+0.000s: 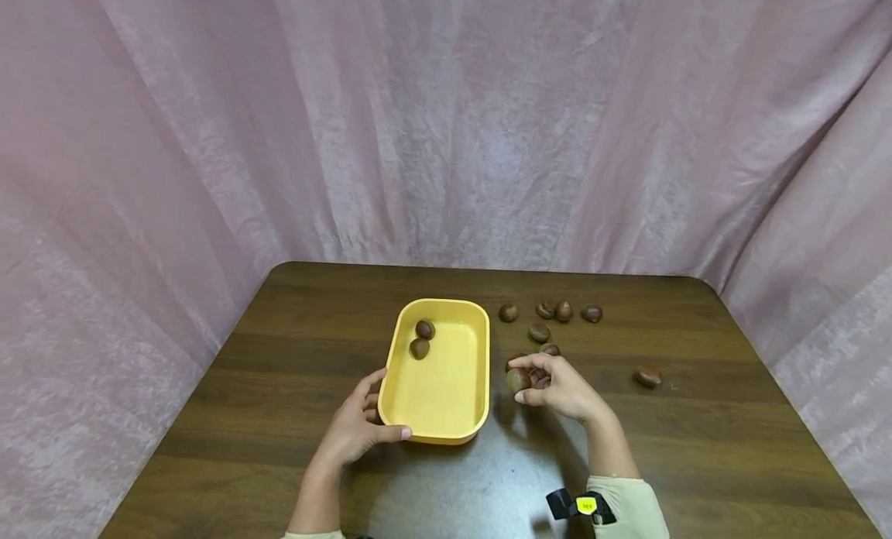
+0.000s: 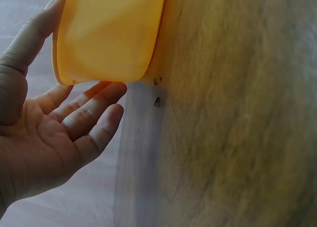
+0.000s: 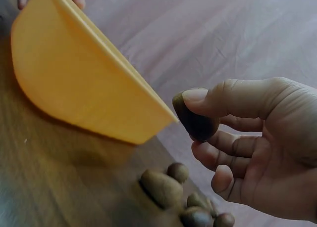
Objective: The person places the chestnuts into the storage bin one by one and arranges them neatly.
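Note:
A yellow plastic container (image 1: 434,384) stands on the table with two chestnuts (image 1: 422,339) inside, near its left wall. My left hand (image 1: 355,427) holds its near left corner, thumb at the near rim and fingers along the left side. Just right of the container, my right hand (image 1: 557,386) pinches a chestnut (image 3: 195,117) between thumb and fingers, raised above the table. Another chestnut (image 1: 514,361) lies behind the held one, partly hidden by the fingers. Further chestnuts (image 1: 540,333) lie scattered beyond the right hand.
A lone chestnut (image 1: 648,377) lies off to the right on the brown wooden table (image 1: 697,446). Several more sit towards the back edge, one of them a chestnut (image 1: 591,314) at the right of that row. Pink curtains (image 1: 488,136) hang behind the table.

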A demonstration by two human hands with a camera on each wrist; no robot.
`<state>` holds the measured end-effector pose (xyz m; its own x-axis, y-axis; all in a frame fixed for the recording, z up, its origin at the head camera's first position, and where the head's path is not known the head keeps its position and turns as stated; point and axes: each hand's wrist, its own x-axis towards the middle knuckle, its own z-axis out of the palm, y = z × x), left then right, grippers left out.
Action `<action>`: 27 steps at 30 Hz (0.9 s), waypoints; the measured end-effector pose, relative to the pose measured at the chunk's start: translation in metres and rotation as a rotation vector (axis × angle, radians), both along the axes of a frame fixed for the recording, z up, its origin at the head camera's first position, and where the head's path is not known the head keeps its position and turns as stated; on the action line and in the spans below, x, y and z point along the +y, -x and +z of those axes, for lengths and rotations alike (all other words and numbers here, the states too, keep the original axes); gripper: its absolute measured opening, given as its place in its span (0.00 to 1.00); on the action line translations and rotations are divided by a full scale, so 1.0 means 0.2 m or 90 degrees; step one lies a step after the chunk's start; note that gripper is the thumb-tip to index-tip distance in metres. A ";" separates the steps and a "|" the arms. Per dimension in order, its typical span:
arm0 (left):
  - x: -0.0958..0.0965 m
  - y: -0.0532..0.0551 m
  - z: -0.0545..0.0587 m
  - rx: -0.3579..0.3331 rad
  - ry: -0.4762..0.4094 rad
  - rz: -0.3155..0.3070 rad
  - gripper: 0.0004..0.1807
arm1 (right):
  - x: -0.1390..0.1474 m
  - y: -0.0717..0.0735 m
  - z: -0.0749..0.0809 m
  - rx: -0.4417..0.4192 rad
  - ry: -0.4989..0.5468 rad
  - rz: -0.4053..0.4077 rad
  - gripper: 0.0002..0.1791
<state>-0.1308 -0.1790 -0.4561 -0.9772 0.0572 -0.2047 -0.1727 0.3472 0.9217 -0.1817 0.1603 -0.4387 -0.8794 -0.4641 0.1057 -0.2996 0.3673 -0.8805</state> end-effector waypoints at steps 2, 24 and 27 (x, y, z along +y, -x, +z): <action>0.00 0.00 0.00 0.000 0.001 -0.001 0.58 | -0.02 0.03 0.01 0.005 -0.003 0.012 0.25; 0.00 0.00 -0.01 -0.002 -0.007 0.002 0.57 | -0.27 0.27 0.11 -0.042 -0.038 0.104 0.26; 0.00 0.00 -0.01 -0.003 -0.007 0.003 0.57 | -0.29 0.29 0.11 -0.048 -0.070 0.105 0.26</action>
<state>-0.1305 -0.1799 -0.4578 -0.9765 0.0541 -0.2086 -0.1789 0.3363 0.9246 -0.2406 0.1016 -0.4170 -0.7938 -0.6079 -0.0164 -0.2990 0.4136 -0.8600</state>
